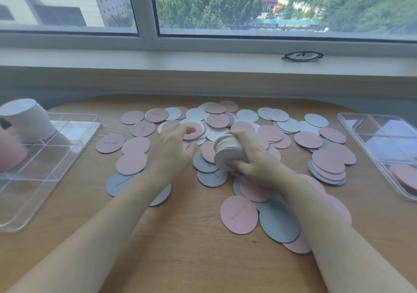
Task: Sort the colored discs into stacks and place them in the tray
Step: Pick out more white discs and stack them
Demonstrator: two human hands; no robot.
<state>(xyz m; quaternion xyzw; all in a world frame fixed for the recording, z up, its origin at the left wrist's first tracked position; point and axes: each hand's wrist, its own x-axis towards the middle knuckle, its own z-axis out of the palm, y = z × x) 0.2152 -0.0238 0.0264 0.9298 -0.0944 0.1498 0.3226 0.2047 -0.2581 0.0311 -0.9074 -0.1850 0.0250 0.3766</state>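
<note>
Wooden table (pixel 191 236): right hand (pixel 252 159) is gripping the white paper-disc stack (pixel 228 151); left hand (pixel 173 148), fingers loosely curled, is reaching just left of it.

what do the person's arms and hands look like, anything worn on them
Both forearms are bare from the bottom edge of the frame up to the hands; no sleeve shows. The left hand and the right hand wear no gloves, and no watch, bracelet or ring can be seen on either wrist or on the fingers in view. No markings or cables appear on them.
</note>
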